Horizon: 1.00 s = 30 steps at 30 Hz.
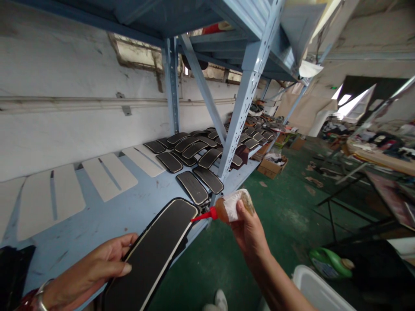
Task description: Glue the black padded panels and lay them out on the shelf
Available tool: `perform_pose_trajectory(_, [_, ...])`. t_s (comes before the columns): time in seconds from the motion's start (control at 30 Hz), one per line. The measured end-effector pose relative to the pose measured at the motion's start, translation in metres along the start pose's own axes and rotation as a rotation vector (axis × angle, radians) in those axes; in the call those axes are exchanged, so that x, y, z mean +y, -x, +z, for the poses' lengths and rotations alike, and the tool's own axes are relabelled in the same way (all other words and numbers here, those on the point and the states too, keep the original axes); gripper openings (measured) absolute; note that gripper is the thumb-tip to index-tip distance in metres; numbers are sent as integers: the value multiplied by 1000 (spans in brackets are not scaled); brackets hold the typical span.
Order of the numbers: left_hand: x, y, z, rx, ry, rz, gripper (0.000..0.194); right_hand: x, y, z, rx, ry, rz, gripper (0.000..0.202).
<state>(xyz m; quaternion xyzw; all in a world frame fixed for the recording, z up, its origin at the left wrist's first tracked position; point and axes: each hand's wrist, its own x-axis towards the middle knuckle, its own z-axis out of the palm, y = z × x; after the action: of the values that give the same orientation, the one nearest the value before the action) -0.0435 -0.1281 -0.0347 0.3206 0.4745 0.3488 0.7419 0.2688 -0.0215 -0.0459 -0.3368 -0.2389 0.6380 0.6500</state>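
Two hands are at work, both yours. Your left hand (pixel 103 261) pinches a long black panel (pixel 158 246) by its left edge: the thumb lies flat on the dark face, and the other fingers curl in at the edge, their tips partly hidden behind it. The panel, rounded at the far end and rimmed with a pale line, slants away from you over the front edge of the blue shelf (pixel 123 211). Your right hand (pixel 246 226) has its fingers closed round a squeeze bottle (pixel 231 205) holding amber liquid, thumb pressed on the white label. You hold it tipped on its side, with its red nozzle (pixel 205 214) pointing left at the pale line by the panel's far right corner; whether the tip touches, you cannot tell from this view.

Just beyond the panel, smaller black panels (pixel 193 188) with pale rims lie on the shelf, crowding together and overlapping farther back. To their left, white sheets (pixel 68 190) lie in a row along the wall. A perforated blue post (pixel 241 103) rises from the shelf's front edge. On the green floor (pixel 227 255) to your right stands an open cardboard box (pixel 272 168).
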Motion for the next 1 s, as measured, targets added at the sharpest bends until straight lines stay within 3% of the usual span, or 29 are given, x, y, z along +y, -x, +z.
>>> perform_pose_trajectory(0.1, [3, 1, 6, -57, 51, 13, 35, 4, 6, 0, -19, -3, 5, 34])
perform_pose_trajectory(0.33, [4, 1, 13, -50, 113, 21, 36, 12, 20, 2, -78, 32, 15, 36])
perform_pose_trajectory(0.8, [-2, -6, 11, 28, 173, 51, 40, 22, 44, 5, -156, 71, 22, 41])
perform_pose_trajectory(1.0, [-3, -11, 10, 123, 197, 63, 31, 22, 53, 8, -243, 88, 63, 48])
